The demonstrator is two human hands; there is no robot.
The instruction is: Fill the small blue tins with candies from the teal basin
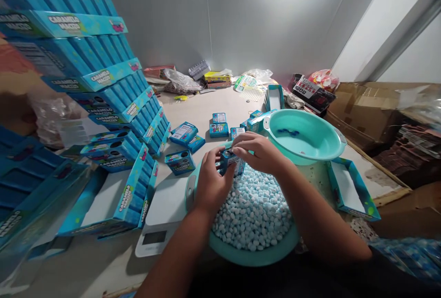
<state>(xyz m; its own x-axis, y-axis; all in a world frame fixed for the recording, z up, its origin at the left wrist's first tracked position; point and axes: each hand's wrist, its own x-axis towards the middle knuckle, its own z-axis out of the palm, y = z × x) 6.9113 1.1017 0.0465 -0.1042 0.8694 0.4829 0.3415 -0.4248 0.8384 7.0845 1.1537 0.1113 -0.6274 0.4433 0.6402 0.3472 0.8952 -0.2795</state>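
My left hand (214, 176) is wrapped round a small blue candy tin (237, 165), holding it above a turquoise basin (253, 257) full of pale blue and white candies (255, 210). Over the tin's top, the fingers of my right hand (260, 151) are bent and pressed down on it. Just left of the basin, another blue tin (179, 162) stands near a white kitchen scale (165, 206). More tins (219, 129) lie on the table beyond my hands. Part of the held tin is hidden by my fingers.
Stacked display boxes of tins (103, 77) rise at the left, with a partly filled display box (113, 192) below. A second turquoise basin (317, 137) with a few dark blue pieces stands right. Beside it lies an empty display tray (351, 188). Bags and packets line the back wall.
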